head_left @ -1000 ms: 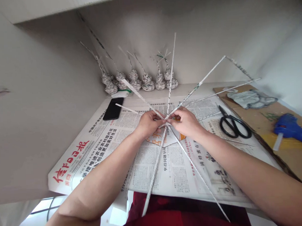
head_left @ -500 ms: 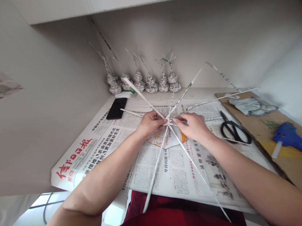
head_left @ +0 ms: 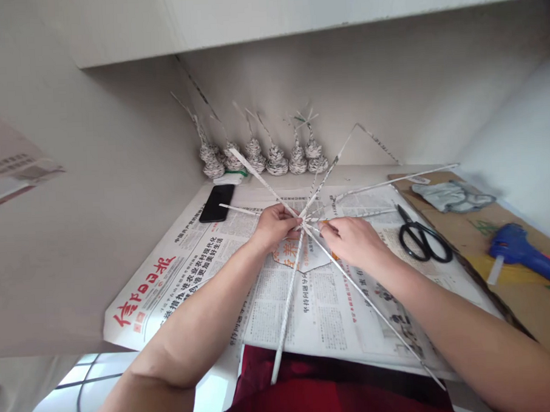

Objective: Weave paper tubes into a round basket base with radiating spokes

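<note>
Several thin rolled newspaper strips (head_left: 286, 315) cross at one point and fan out like spokes. My left hand (head_left: 276, 225) is closed, pinching the crossing between thumb and fingers. Just to the right, my right hand (head_left: 352, 238) has its fingers curled in a pinch on one strip close to the centre. One long strip rises behind the hands and bends sharply at its top. Under the crossing lies a piece of printed packaging (head_left: 311, 259) with orange lettering, partly covered by the hands.
Newspaper (head_left: 191, 276) covers the worktop. Black scissors (head_left: 425, 239) lie at right, beside cardboard (head_left: 468, 240) with a blue glue gun (head_left: 514, 247) and a grey cloth (head_left: 452, 196). A phone (head_left: 217, 203) lies left. Woven paper gourds (head_left: 276, 160) line the back, beneath an overhanging shelf (head_left: 294, 17).
My right hand has drawn slightly away from the crossing, to the right and down. My left hand keeps its pinch at the centre. The bent strip's tip sits further left, and the camera view has shifted.
</note>
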### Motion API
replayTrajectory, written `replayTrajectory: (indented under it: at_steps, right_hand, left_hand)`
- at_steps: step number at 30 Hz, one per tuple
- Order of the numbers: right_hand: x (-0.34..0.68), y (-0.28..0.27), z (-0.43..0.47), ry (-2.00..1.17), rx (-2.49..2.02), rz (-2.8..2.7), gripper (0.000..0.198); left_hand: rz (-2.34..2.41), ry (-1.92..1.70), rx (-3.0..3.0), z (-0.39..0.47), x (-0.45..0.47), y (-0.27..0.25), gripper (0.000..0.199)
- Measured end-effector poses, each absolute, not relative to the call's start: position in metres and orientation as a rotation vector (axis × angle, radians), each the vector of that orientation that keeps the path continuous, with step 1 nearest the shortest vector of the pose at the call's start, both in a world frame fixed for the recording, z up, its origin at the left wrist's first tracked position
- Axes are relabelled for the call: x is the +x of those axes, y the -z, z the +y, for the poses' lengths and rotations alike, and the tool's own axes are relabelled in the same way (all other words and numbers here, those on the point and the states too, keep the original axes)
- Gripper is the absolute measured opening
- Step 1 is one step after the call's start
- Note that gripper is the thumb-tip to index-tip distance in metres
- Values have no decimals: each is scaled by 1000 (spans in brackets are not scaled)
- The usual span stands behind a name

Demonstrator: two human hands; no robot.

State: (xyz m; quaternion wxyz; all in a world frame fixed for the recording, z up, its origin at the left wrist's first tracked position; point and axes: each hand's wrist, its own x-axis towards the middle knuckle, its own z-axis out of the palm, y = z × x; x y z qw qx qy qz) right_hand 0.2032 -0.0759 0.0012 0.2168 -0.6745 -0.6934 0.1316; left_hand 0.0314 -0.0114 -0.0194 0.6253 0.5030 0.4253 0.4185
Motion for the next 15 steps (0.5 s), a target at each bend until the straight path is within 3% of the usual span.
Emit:
replayTrajectory:
  at_steps: [4, 6, 8, 13, 15]
  right_hand:
    - [200, -3, -74, -1462, -1533, -1287, 26]
    - [202, -5, -75, -1758, -1353, -1013, 23]
    - [206, -9, -79, -1716, -1384, -994, 18]
    - [230, -27, -96, -1169, -1486, -1286, 21]
    - [241, -26, -100, -1285, -1456, -1180, 22]
  left_hand:
    - [956, -982, 1119, -10, 30, 15, 14]
    - [948, -988, 1115, -10, 30, 15, 14]
    - [946, -988, 1127, -10, 30, 17, 14]
    - [955, -970, 1158, -10, 31, 19, 13]
    - [957, -966, 1151, -10, 31, 18, 13]
